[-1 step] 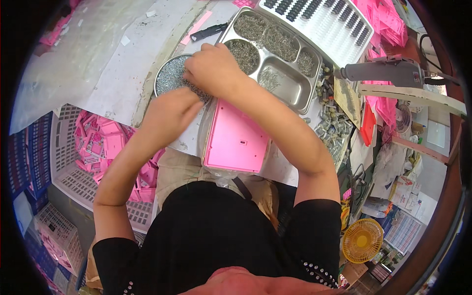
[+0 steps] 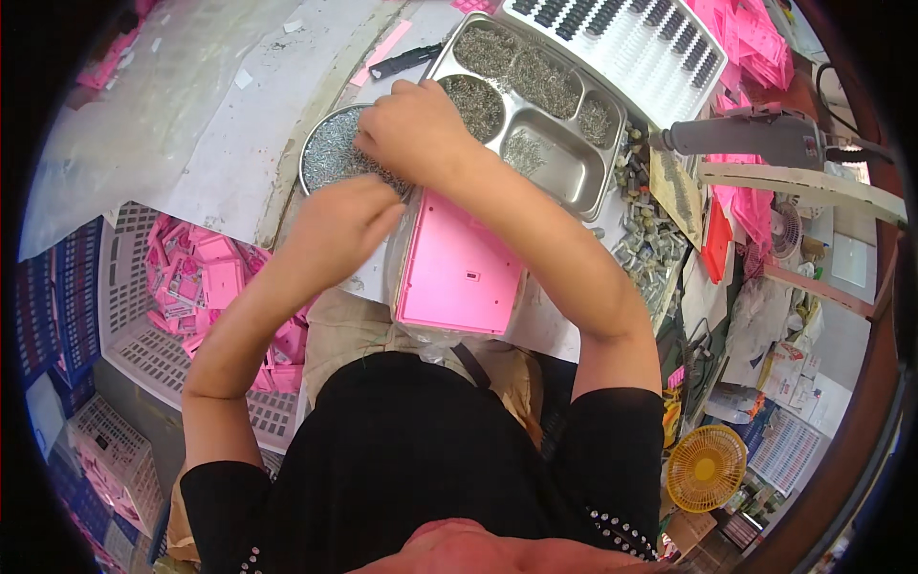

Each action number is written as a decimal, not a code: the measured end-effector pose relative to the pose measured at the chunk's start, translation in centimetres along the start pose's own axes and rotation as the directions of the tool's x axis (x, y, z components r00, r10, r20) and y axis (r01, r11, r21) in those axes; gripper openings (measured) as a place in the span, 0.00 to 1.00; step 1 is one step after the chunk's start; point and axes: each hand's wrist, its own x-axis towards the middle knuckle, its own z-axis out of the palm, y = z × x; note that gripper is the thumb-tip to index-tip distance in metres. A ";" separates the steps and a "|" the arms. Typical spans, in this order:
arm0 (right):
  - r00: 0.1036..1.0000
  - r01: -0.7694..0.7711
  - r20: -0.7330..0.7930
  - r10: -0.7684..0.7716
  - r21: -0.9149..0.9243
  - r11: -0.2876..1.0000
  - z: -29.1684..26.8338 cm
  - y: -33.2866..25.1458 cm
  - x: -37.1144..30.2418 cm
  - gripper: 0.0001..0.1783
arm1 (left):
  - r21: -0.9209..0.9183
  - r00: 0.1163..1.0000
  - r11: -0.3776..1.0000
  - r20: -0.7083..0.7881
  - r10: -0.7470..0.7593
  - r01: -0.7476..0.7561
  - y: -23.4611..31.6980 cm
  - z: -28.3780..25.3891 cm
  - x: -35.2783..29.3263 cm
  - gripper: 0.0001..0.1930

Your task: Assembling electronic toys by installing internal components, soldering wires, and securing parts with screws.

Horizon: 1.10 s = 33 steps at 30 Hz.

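A round metal dish [image 2: 330,153] full of small silvery screws stands on the table in front of me. My right hand [image 2: 413,129] is over its right side, fingers bent down and closed at the screws; what they pinch is hidden. At the dish's near rim is my left hand [image 2: 349,225], back up, its fingers curled in and mostly out of sight. Close beside the hands lies a flat pink plastic panel [image 2: 459,273] with a small dark slot. Behind my right forearm sits a steel compartment tray [image 2: 574,177] holding heaps of small metal springs or similar parts.
At the far right is a white tray [image 2: 612,62] with rows of black parts. A grey power screwdriver [image 2: 741,139] lies beyond my right arm. Pink parts fill a pale crate [image 2: 129,277] at lower left. Small loose pieces [image 2: 641,220] cover the table's right side. A black tool [image 2: 406,62] lies behind the dish.
My left hand has shifted slightly toward me and right, uncovering more of the dish's near side. My right hand has barely moved.
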 end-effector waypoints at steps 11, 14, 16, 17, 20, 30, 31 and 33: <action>0.836 -0.309 -0.208 0.508 0.587 0.749 -7.0 4.1 -12.5 0.09 | 0.333 0.940 0.925 0.333 0.067 -0.184 2.8 1.2 3.8 0.09; 0.801 -0.464 0.045 0.597 0.677 0.572 -6.7 4.7 -17.4 0.09 | 0.318 0.900 0.926 0.433 0.049 -0.203 2.9 0.6 5.1 0.09; 0.774 -0.462 0.167 0.610 0.809 0.365 -6.2 4.4 -19.7 0.09 | 0.291 0.847 0.939 0.531 -0.001 -0.181 2.6 -0.5 6.1 0.10; 0.765 -0.460 0.192 0.614 0.831 0.313 -5.5 4.5 -20.6 0.09 | 0.290 0.920 0.949 0.391 -0.003 -0.121 2.2 -0.7 6.0 0.10; 0.724 -0.447 0.156 0.672 0.848 0.285 -4.5 4.2 -21.3 0.10 | 0.323 0.997 0.946 0.067 -0.047 0.023 0.0 -1.8 5.1 0.09; 0.867 -0.267 -0.293 0.402 0.408 0.873 -1.6 4.1 -19.2 0.06 | 0.239 0.997 0.969 -0.054 -0.049 0.061 -3.3 -1.0 2.0 0.04; 0.878 -0.258 -0.285 0.384 0.394 0.882 -1.7 4.3 -19.2 0.06 | 0.219 0.996 0.973 -0.078 -0.050 0.067 -3.2 -0.9 2.1 0.04; 0.912 -0.170 -0.273 0.305 0.425 0.889 -1.7 5.3 -19.0 0.08 | 0.239 0.994 0.969 -0.098 -0.041 0.064 -3.5 -0.8 2.3 0.03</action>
